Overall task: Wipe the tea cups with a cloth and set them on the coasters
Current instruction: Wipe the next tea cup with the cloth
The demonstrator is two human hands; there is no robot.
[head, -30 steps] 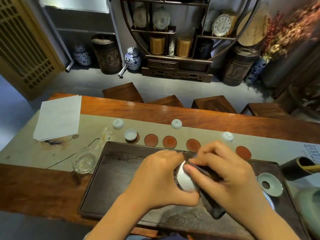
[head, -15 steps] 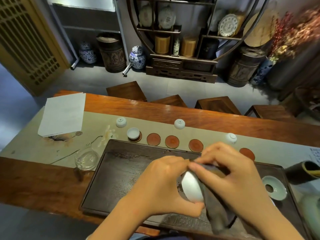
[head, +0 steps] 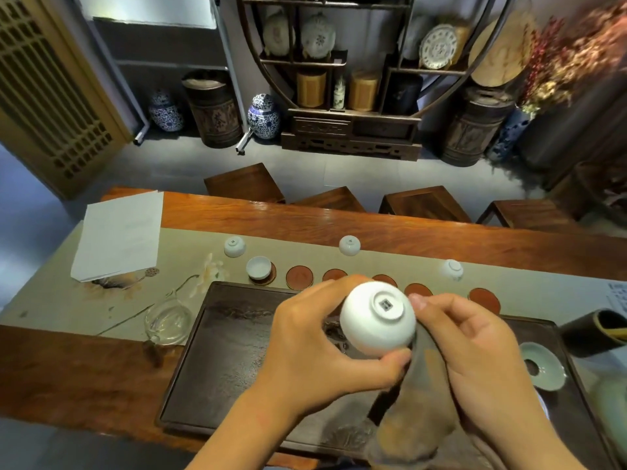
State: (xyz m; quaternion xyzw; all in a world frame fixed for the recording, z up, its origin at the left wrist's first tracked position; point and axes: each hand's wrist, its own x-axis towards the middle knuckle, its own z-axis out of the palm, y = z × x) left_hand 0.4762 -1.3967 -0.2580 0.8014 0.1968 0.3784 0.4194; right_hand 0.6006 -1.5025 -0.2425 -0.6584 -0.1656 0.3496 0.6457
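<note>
My left hand (head: 315,340) grips a white tea cup (head: 376,318), its base turned up toward me, above the dark tea tray (head: 220,368). My right hand (head: 475,354) holds a grey-brown cloth (head: 417,401) against the cup's right side; the cloth hangs down below the cup. One upright cup (head: 259,267) stands on the leftmost coaster. A row of bare red-brown coasters (head: 299,277) runs along the tray's far edge. Three upturned cups (head: 234,246), (head: 349,245), (head: 451,269) sit behind them on the runner.
A glass pitcher (head: 168,320) stands left of the tray, white paper (head: 118,232) at the far left. A pale green saucer (head: 542,365) lies on the tray's right end, with a dark holder (head: 593,330) beyond it. Wooden stools line the table's far side.
The cup has turned so its base now faces me and has risen slightly. The cloth has slid from over the cup to its right side and hangs lower.
</note>
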